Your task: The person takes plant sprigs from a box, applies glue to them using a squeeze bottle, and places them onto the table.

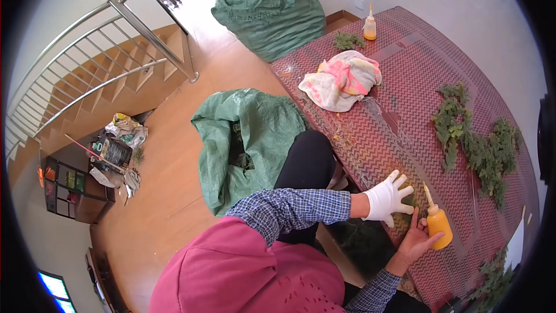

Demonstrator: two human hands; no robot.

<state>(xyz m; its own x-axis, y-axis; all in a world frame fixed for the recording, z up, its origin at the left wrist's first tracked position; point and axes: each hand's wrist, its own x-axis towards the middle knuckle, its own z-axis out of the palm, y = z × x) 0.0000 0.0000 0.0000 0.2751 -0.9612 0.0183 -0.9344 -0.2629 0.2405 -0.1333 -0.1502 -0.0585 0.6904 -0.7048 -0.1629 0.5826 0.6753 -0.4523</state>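
Note:
My left hand [387, 199], in a white glove, has its fingers spread over the patterned tabletop near the front edge. My bare right hand [414, 242] grips a squeeze bottle [440, 228] of orange-yellow liquid, its thin nozzle pointing up. The right index finger stretches toward the glove, its tip close to the gloved fingers. A small greenish patch shows beside the glove; I cannot make out what it is. Beyond the bottle lie green leafy sprigs [489, 153] in a loose pile.
A pink-stained cloth [341, 81] and a second nozzle bottle [369, 28] rest on the table [399, 75]. Green woven sacks [269, 14] stand on the floor, one open sack [217, 150] beside my leg. A stair railing [150, 35] rises at left. Someone bends in the far doorway.

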